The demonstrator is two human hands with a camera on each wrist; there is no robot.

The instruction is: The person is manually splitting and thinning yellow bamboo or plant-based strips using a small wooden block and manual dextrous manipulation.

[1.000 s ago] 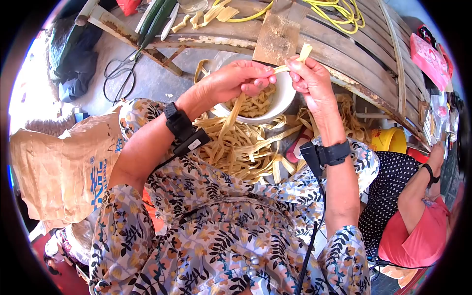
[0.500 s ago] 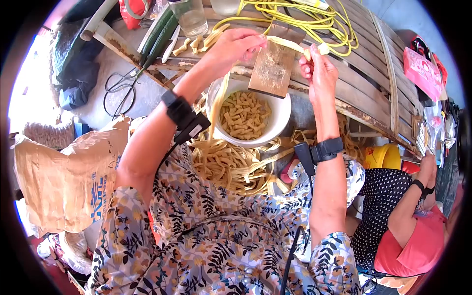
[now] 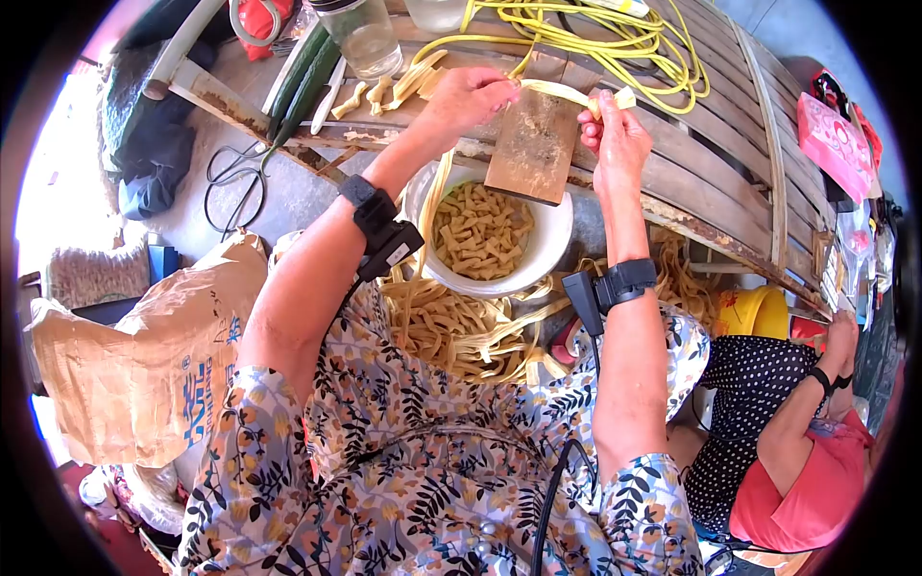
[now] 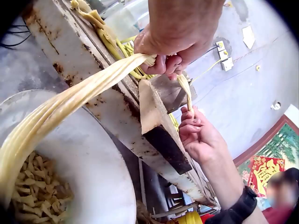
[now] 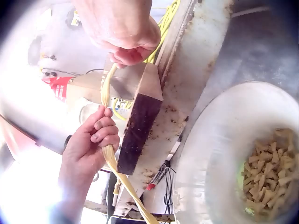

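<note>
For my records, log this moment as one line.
left hand: grips strip; right hand: pinches same strip; wooden board: on bench; white tub: holds short pieces

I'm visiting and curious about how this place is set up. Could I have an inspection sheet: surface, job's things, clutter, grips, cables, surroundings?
Surface: slatted bench with a rusty edge; a wooden board juts past it.
Job's things: pale strip, held up; white bowl with short pieces inside; loose strips heaped beside it.
Clutter: clear container and long green vegetables on the bench.
Grips: left grip and right grip both hold the strip.
Cables: yellow cord coiled on the bench; black cord on the floor.
Surroundings: paper bag, yellow bucket, another person.
</note>
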